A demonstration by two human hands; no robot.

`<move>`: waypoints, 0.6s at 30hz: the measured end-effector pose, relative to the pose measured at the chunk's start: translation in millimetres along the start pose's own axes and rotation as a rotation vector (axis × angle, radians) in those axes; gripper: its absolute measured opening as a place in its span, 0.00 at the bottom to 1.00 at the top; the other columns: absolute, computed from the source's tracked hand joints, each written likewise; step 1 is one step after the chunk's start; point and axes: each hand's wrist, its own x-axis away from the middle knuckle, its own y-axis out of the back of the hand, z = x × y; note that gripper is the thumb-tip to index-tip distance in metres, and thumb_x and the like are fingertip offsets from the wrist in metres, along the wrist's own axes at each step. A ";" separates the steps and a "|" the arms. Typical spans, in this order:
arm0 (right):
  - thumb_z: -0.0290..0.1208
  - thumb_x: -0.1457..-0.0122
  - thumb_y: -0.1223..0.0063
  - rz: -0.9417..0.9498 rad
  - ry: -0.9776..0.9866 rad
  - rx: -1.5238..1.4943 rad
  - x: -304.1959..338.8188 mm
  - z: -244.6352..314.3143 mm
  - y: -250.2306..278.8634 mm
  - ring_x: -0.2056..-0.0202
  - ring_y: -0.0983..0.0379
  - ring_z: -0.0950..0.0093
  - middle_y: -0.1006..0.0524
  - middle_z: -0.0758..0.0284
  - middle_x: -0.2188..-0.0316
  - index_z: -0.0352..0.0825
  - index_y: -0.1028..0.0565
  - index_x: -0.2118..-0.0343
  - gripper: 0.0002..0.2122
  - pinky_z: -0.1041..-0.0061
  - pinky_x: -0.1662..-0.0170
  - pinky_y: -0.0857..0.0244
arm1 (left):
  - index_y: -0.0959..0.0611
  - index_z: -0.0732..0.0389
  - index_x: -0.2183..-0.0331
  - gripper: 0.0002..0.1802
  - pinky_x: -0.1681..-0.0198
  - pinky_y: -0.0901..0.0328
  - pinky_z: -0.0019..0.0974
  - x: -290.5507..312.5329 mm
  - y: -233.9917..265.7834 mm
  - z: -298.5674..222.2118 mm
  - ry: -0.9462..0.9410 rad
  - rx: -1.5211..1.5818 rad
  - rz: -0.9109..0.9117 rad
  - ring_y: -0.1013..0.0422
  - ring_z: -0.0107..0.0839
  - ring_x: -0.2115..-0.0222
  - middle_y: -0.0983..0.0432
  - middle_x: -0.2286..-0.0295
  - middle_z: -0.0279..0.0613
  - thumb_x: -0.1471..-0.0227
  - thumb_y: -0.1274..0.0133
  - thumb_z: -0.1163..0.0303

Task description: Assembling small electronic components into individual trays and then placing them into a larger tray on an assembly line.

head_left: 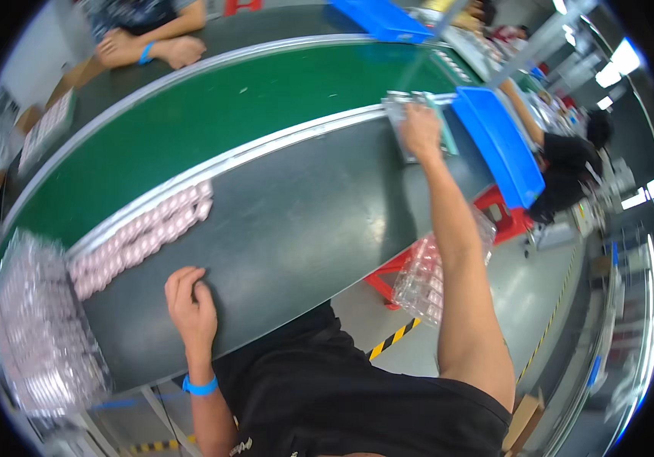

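At the far right of the dark work table, my right hand (421, 131) reaches onto a stack of flat silvery-grey pieces (411, 151). Its fingers curl over the top of the stack, and their tips are partly hidden. A pale green edge shows beside the stack. My left hand (192, 311) lies on the table near its front edge, fingers loosely bent and apart, holding nothing. Beyond it, rows of pink-and-white rounded pieces (140, 240) lie along the conveyor's rail. On the left end stands a large bundle wrapped in clear plastic (45, 327).
A green conveyor belt (213, 107) runs behind the table (304, 206). One blue bin (498, 145) sits at the right end, another blue bin (384, 19) across the belt. A clear plastic bag (422, 286) hangs over a red stool (502, 217). A person's arms (148, 49) rest on the far side.
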 end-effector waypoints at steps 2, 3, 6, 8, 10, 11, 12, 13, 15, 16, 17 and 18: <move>0.38 0.47 0.40 -0.017 0.011 0.164 6.6 11.6 20.6 0.48 0.27 0.55 0.22 0.63 0.50 0.47 0.22 0.47 0.21 0.48 0.53 0.32 | 0.15 0.65 0.65 0.11 0.53 0.32 0.42 19.0 -10.4 0.6 0.030 0.023 -0.050 0.26 0.45 0.58 0.22 0.62 0.48 0.50 0.48 0.83; 0.39 0.47 0.39 -0.041 0.084 0.274 -33.1 -77.8 52.6 0.47 0.28 0.55 0.22 0.64 0.50 0.49 0.22 0.48 0.21 0.50 0.53 0.32 | 0.15 0.65 0.64 0.11 0.54 0.32 0.42 56.6 -70.7 -77.1 0.125 0.108 -0.103 0.26 0.45 0.58 0.22 0.62 0.48 0.50 0.48 0.83; 0.42 0.44 0.39 0.076 -0.019 0.353 -30.6 -118.0 68.0 0.45 0.29 0.55 0.24 0.64 0.48 0.54 0.23 0.46 0.21 0.48 0.50 0.33 | 0.15 0.64 0.64 0.11 0.56 0.31 0.43 47.7 -79.9 -71.9 0.101 0.185 -0.043 0.27 0.46 0.60 0.22 0.62 0.47 0.50 0.47 0.82; 0.45 0.44 0.38 0.012 -0.043 0.341 -31.2 -109.7 70.3 0.44 0.30 0.55 0.25 0.63 0.48 0.55 0.24 0.45 0.22 0.46 0.48 0.33 | 0.15 0.63 0.64 0.11 0.57 0.31 0.44 56.7 -84.3 -69.1 0.132 0.213 -0.076 0.27 0.46 0.61 0.22 0.63 0.45 0.51 0.47 0.81; 0.45 0.42 0.38 -0.084 0.021 0.175 -29.1 -92.0 75.6 0.46 0.29 0.56 0.24 0.61 0.49 0.51 0.23 0.45 0.21 0.48 0.48 0.33 | 0.15 0.63 0.64 0.11 0.57 0.31 0.43 60.5 -89.0 -71.5 0.139 0.241 -0.088 0.27 0.45 0.61 0.22 0.63 0.44 0.51 0.47 0.81; 0.44 0.41 0.39 -0.138 0.063 0.085 -22.9 -71.9 80.9 0.49 0.28 0.57 0.23 0.60 0.52 0.48 0.23 0.46 0.20 0.51 0.49 0.33 | 0.15 0.64 0.64 0.11 0.56 0.31 0.41 62.9 -89.1 -75.6 0.166 0.247 -0.066 0.27 0.44 0.59 0.22 0.62 0.45 0.49 0.47 0.83; 0.41 0.40 0.39 -0.091 0.161 -0.132 -24.7 -54.4 79.7 0.53 0.26 0.60 0.21 0.60 0.56 0.44 0.22 0.48 0.18 0.55 0.50 0.32 | 0.15 0.64 0.64 0.11 0.56 0.31 0.41 64.3 -87.4 -77.8 0.164 0.267 -0.074 0.26 0.44 0.60 0.21 0.63 0.45 0.50 0.47 0.83; 0.38 0.39 0.40 -0.043 0.256 -0.336 -25.6 -41.9 81.0 0.57 0.24 0.62 0.20 0.60 0.60 0.39 0.21 0.50 0.16 0.60 0.52 0.31 | 0.15 0.64 0.65 0.10 0.56 0.31 0.41 65.8 -87.3 -78.7 0.160 0.300 -0.079 0.26 0.44 0.60 0.21 0.63 0.45 0.50 0.47 0.83; 0.32 0.38 0.41 0.047 0.382 -0.785 15.5 46.6 101.1 0.66 0.23 0.66 0.20 0.61 0.67 0.32 0.20 0.57 0.11 0.68 0.58 0.30 | 0.15 0.64 0.65 0.10 0.57 0.30 0.40 71.6 -80.6 -72.1 0.163 0.298 -0.115 0.25 0.43 0.61 0.20 0.64 0.45 0.50 0.47 0.83; 0.33 0.39 0.41 0.121 0.423 -0.879 34.6 80.9 109.2 0.65 0.23 0.67 0.20 0.60 0.67 0.32 0.20 0.59 0.11 0.69 0.58 0.30 | 0.14 0.64 0.65 0.11 0.57 0.30 0.40 72.5 -75.5 -68.5 0.151 0.288 -0.129 0.25 0.43 0.61 0.20 0.65 0.46 0.50 0.47 0.84; 0.34 0.41 0.39 0.222 0.456 -0.894 55.5 116.9 117.2 0.65 0.22 0.68 0.19 0.59 0.66 0.31 0.20 0.59 0.12 0.70 0.58 0.29 | 0.14 0.65 0.65 0.11 0.57 0.29 0.40 75.8 -68.6 -62.0 0.147 0.272 -0.145 0.24 0.43 0.61 0.20 0.65 0.46 0.50 0.47 0.84; 0.35 0.43 0.36 0.296 0.458 -0.944 73.5 143.5 127.1 0.66 0.22 0.68 0.19 0.59 0.66 0.31 0.21 0.60 0.14 0.70 0.60 0.29 | 0.14 0.64 0.65 0.10 0.59 0.29 0.42 75.8 -59.4 -54.3 0.122 0.184 -0.181 0.25 0.45 0.62 0.20 0.66 0.46 0.50 0.47 0.84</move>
